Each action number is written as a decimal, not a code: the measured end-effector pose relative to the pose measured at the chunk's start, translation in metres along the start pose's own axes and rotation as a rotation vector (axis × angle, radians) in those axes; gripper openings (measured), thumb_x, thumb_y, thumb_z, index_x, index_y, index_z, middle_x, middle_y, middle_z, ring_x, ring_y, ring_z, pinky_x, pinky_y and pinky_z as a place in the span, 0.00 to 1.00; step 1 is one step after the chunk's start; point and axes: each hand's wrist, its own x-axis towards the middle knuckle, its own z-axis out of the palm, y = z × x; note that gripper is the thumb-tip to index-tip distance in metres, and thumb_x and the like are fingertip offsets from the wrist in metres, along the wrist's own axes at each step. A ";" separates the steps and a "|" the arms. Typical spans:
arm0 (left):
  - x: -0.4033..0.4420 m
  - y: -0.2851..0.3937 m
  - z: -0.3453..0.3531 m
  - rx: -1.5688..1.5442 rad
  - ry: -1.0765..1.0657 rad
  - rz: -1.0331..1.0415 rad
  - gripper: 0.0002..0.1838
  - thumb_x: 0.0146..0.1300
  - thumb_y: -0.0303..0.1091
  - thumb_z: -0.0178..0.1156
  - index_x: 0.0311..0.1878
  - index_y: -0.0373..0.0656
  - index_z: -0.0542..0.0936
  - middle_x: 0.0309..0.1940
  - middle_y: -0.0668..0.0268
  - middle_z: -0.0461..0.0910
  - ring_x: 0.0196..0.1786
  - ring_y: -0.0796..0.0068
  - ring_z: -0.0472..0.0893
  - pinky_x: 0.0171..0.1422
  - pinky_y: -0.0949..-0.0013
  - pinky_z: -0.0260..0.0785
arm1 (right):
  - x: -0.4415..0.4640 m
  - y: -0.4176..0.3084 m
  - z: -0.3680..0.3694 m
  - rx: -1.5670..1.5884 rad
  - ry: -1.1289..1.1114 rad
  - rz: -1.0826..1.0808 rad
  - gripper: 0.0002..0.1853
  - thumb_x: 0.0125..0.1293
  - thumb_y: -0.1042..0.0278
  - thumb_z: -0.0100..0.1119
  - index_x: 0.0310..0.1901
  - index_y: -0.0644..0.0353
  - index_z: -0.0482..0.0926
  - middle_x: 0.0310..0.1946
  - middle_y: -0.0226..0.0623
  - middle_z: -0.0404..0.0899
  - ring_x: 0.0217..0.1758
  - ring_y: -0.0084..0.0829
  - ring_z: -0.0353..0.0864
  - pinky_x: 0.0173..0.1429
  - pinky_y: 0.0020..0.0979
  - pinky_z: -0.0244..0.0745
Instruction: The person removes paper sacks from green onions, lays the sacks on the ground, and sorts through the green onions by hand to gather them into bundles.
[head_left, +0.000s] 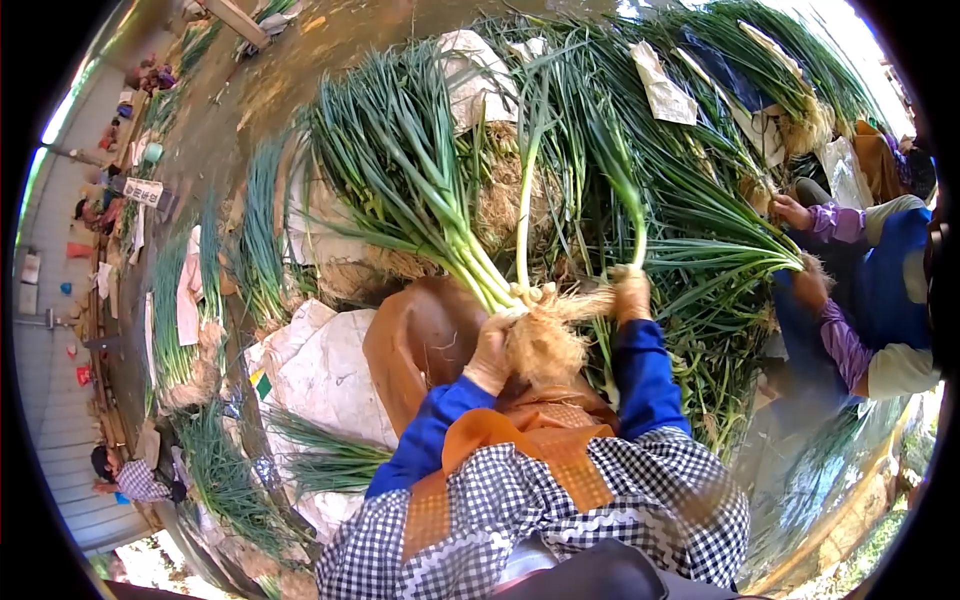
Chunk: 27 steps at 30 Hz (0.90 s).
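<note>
My left hand (490,355) is closed around the white stems of a fanned bunch of green onions (425,195). The bunch's pale, stringy roots (545,345) hang over the orange-brown apron (420,330) on my lap. To the right of the roots, my right hand (630,293) is wrapped round the lower end of a single green onion (622,185), whose leaves point away from me. Another pale-stemmed green onion (525,215) stands between the two hands, its base at the bunch's roots. Some of my left fingers are hidden behind the stems.
At the right, a person with purple sleeves (845,345) holds more green onions (735,240) by the roots. A heap of loose green leaves (700,375) lies beside my right arm. White sacks (335,370) and further bunches (180,310) are on my left. Several people sit far left.
</note>
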 end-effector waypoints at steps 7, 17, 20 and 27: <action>0.019 -0.022 -0.020 -0.002 0.129 -0.193 0.15 0.53 0.25 0.54 0.45 0.30 0.74 0.38 0.58 0.79 0.42 0.67 0.78 0.54 0.67 0.70 | -0.084 0.002 0.052 0.106 -0.742 -0.043 0.11 0.66 0.61 0.48 0.45 0.57 0.72 0.36 0.30 0.73 0.40 0.22 0.69 0.44 0.26 0.68; -0.026 0.024 0.062 0.074 -0.068 -0.205 0.30 0.54 0.30 0.51 0.62 0.35 0.60 0.46 0.60 0.74 0.46 0.71 0.74 0.55 0.71 0.67 | 0.106 0.015 0.064 -0.887 -0.126 -0.555 0.14 0.66 0.59 0.46 0.43 0.58 0.77 0.33 0.43 0.79 0.38 0.39 0.78 0.42 0.32 0.73; -0.038 0.053 0.088 -0.059 -0.240 -0.036 0.38 0.47 0.29 0.56 0.65 0.41 0.57 0.39 0.63 0.69 0.42 0.72 0.72 0.51 0.71 0.68 | 0.163 0.022 0.081 -1.203 -0.229 -0.720 0.16 0.61 0.59 0.54 0.45 0.60 0.75 0.33 0.39 0.80 0.40 0.36 0.79 0.43 0.34 0.73; -0.016 0.079 0.049 0.056 -0.083 0.170 0.32 0.54 0.29 0.54 0.64 0.40 0.58 0.42 0.59 0.71 0.42 0.67 0.73 0.50 0.65 0.70 | 0.195 0.011 0.077 -0.556 -0.464 -0.329 0.12 0.53 0.64 0.61 0.31 0.65 0.76 0.21 0.34 0.75 0.24 0.24 0.73 0.30 0.26 0.69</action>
